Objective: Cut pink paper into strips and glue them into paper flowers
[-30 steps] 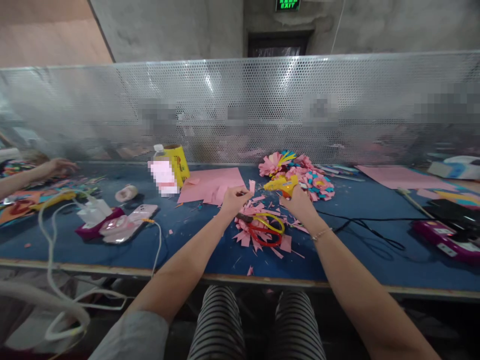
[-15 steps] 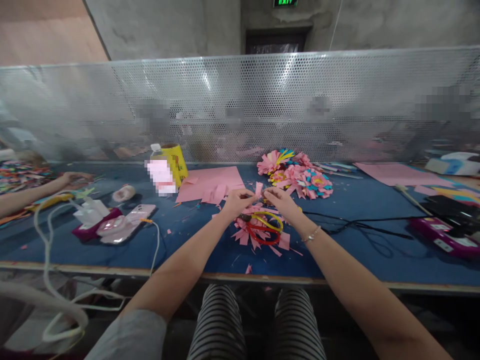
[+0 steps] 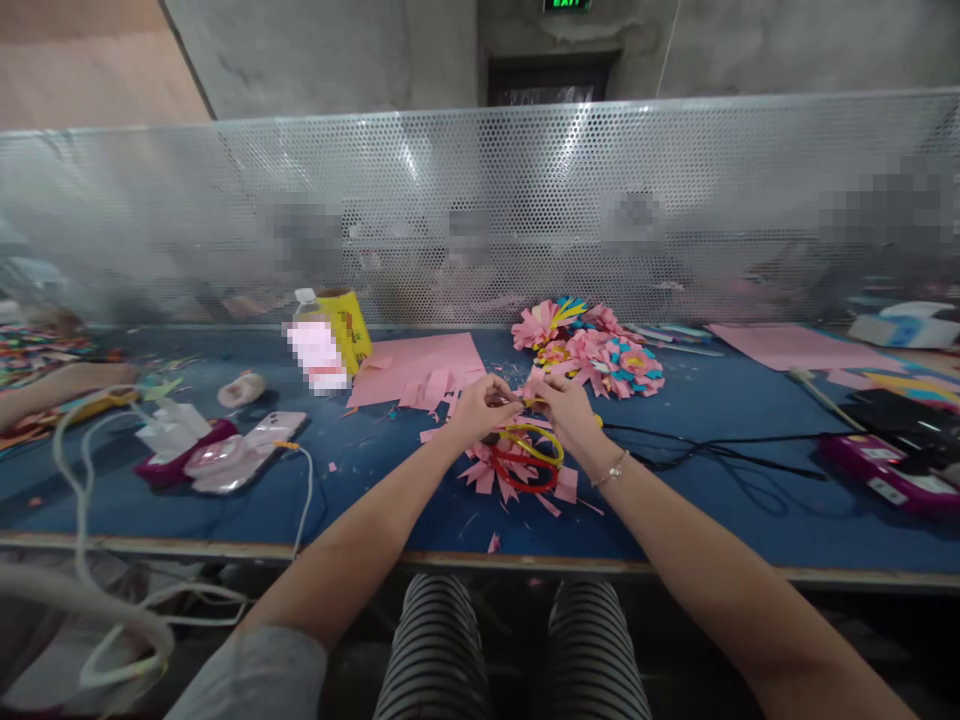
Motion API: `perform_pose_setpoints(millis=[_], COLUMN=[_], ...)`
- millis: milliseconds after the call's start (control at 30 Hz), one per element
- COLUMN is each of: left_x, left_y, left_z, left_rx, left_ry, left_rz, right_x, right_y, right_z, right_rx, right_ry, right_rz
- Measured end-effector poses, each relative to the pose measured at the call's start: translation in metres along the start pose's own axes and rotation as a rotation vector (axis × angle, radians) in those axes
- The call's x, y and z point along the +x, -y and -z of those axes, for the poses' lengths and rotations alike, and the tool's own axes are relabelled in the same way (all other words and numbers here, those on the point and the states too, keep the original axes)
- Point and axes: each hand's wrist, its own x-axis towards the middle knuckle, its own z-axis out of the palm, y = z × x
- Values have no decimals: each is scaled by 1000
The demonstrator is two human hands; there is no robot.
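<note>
My left hand [image 3: 484,410] and my right hand [image 3: 565,408] meet above a pile of cut pink paper pieces [image 3: 480,478]. Pinched in my right fingers is a small pink paper piece [image 3: 535,378], with a bit of yellow below it. The fingertips of my left hand are closed close beside it; what they hold, if anything, is too small to make out. Just below both hands, a yellow looped handle [image 3: 556,440] and a red looped handle [image 3: 534,488] lie on the scraps; the rest of these tools is hidden.
Behind my hands are pink, blue and yellow paper flowers [image 3: 589,350] and a pink sheet [image 3: 450,350]. At left stand a bottle [image 3: 306,300], a yellow roll [image 3: 352,325], a phone [image 3: 262,440] and cables; another person's arm [image 3: 60,390] reaches in. A purple power strip [image 3: 885,480] lies right.
The pink paper piece that stood up between my hands is now lower, at my right fingers. My left fingers have come slightly away and down. The other person's arm has drawn back left.
</note>
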Motion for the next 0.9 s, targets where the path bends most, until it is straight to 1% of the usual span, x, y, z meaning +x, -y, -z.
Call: perform_pose_setpoints(millis=[33,67,133,200,267,367,500,667,767,900], left_x=[0,-1,-4,-6,-8,-8,-2,1,0,0], left_y=[0,0,1,1,1,1,3,4,3,2], left_z=[1,2,2,1,-1,-1,4,11,15,21], left_rx=[128,276,550,710,772,788,719,519,387,296], left_ry=[41,107,274,416,479,472,433,371,358,328], left_rz=[-34,-79,-188,-255,-251,-199,-144,-90,-56,-46], right_x=[1,2,3,3,3,2,1,2,4,6], right_y=[3,5,10,13,14,16,21,23,21,22], right_z=[2,4,8,11,13,13,14,16,20,25], right_rx=[6,15,38,63,80,80,78,40,34,60], right_ry=[-23,-39,-59,-66,-68,-76,-91,-87,-88,-95], right_rz=[3,11,39,61,71,61,43,27,24,32])
